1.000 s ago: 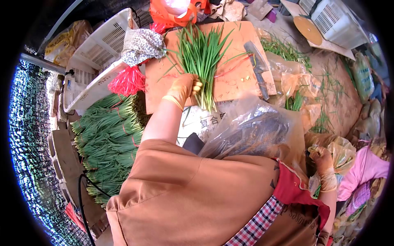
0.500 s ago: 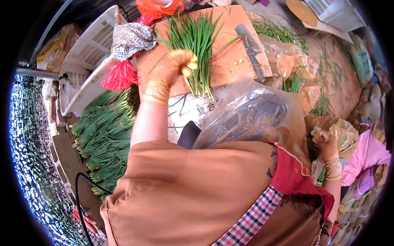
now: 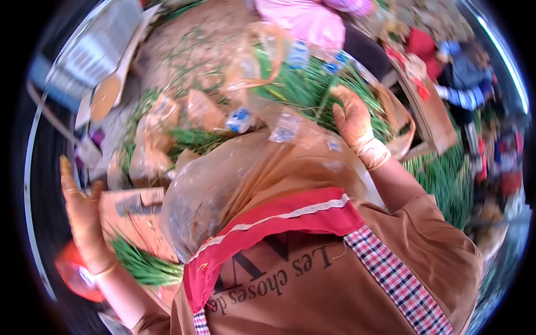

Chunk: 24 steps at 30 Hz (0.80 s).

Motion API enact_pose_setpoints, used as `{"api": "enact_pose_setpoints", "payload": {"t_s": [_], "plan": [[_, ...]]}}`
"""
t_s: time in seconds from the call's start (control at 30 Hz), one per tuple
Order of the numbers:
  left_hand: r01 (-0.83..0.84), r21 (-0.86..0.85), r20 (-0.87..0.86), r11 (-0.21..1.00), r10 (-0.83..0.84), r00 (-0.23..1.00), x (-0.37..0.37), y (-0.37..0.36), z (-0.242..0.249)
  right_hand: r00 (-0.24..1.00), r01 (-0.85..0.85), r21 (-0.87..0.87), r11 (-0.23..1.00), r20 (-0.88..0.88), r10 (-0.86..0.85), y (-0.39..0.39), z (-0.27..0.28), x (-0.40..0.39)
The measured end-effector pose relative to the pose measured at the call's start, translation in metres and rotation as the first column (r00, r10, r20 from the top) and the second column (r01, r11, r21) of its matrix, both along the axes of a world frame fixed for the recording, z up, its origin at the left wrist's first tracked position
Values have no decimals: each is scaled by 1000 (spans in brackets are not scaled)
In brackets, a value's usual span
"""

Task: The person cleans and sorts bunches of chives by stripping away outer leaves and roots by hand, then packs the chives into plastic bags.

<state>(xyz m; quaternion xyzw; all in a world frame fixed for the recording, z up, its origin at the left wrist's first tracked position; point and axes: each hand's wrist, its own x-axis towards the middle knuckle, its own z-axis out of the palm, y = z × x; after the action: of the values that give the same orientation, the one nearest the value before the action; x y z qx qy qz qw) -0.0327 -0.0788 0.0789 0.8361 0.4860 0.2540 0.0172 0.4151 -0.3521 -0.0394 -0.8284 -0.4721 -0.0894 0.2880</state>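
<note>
My right hand (image 3: pixel 355 125), in a tan glove, reaches into a heap of loose green chives (image 3: pixel 301 84) in a plastic-lined box. Its thumb stands apart from the fingers and the fingertips touch the chives; the hand looks open, though slightly blurred. At the far left my left hand (image 3: pixel 84 218), gloved too, is raised with its fingers stretched out and holds nothing. Below it a bunch of chives (image 3: pixel 148 265) lies on the orange-tan board (image 3: pixel 120 215). A dark flat blade (image 3: pixel 139 205) rests across that board.
A large clear plastic bag (image 3: pixel 215 178) bulges before my apron. Tan bags (image 3: pixel 159 134) with greens stand beyond. A white crate (image 3: pixel 100 47) is at upper left, a red-orange bag (image 3: pixel 75 273) at lower left. A person in pink (image 3: pixel 301 22) sits ahead; others are at right.
The view has swung to the right. My left hand has let go of the chives on the board and opened. My right hand has moved out to the heap of chives.
</note>
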Motion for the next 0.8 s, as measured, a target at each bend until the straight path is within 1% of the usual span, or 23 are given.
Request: {"api": "enact_pose_setpoints", "payload": {"t_s": [0.03, 0.07, 0.1, 0.13, 0.17, 0.2, 0.23, 0.27, 0.3, 0.37, 0.4, 0.47, 0.5, 0.53, 0.6, 0.67, 0.7, 0.73, 0.77, 0.8], "plan": [[2, 100, -74, 995, 6, 997, 46, -6, -11, 989, 98, -146, 984, -99, -113, -29, -13, 9], [248, 57, -61, 967, -245, 968, 96, -25, -7, 954, 169, -298, 939, -190, -232, -55, -26, 17], [481, -45, 23, 875, -481, 876, 130, -35, -13, 984, 148, -388, 910, -32, -174, -80, -46, 22], [655, -166, 84, 737, -651, 754, 161, -44, -24, 989, 132, -481, 866, 115, -87, -101, -58, 22], [756, -259, 86, 602, -765, 638, 192, -54, -36, 985, 165, -537, 827, 125, -116, -109, -57, 5], [817, -315, 48, 482, -852, 521, 223, -68, -47, 987, 160, -608, 778, 78, -142, -113, -44, -12], [855, -290, -206, 430, -900, 383, 254, -89, -44, 993, 116, -564, 817, 79, -87, -122, -51, -21], [897, -271, -222, 348, -930, 294, 280, -101, -57, 996, 68, -517, 853, 81, -30, -128, -57, -25], [929, -255, -234, 267, -950, 208, 303, -110, -77, 999, 34, -519, 854, -5, -43, -130, -53, -23], [891, -410, -67, 194, -981, 183, 342, -117, -101, 983, -57, -507, 860, -178, -40, -126, -28, -18], [861, -482, 15, 159, -982, 190, 352, -115, -110, 982, -72, -404, 912, -190, -7, -118, -15, -11], [787, -560, -59, 261, -959, 276, 359, -106, -126, 979, -95, -171, 981, -197, 61, -94, 1, 15], [747, -589, -96, 308, -944, 314, 363, -102, -132, 983, -180, -42, 983, -52, 178, -79, 0, 31], [744, -592, -112, 312, -945, 307, 362, -99, -137, 980, -198, -33, 980, -1, 198, -61, -7, 43], [744, -587, -145, 320, -945, 292, 357, -94, -143, 980, -184, -222, 957, 32, 196, -14, -25, 63], [619, -725, -120, 302, -940, 319, 360, -91, -135, 965, -118, -400, 909, 170, 200, 22, -48, 70], [546, -784, -116, 294, -935, 335, 362, -90, -124, 954, -118, -563, 818, 164, 250, 31, -52, 75], [470, -837, -113, 280, -929, 353, 363, -89, -116, 949, -150, -561, 814, 148, 277, 35, -46, 79], [503, -812, -81, 295, -911, 404, 360, -87, -112, 942, -186, -562, 806, 130, 308, 36, -34, 79], [539, -801, 63, 260, -859, 508, 356, -82, -120, 934, -224, -566, 794, 107, 340, 35, -23, 78]]}}
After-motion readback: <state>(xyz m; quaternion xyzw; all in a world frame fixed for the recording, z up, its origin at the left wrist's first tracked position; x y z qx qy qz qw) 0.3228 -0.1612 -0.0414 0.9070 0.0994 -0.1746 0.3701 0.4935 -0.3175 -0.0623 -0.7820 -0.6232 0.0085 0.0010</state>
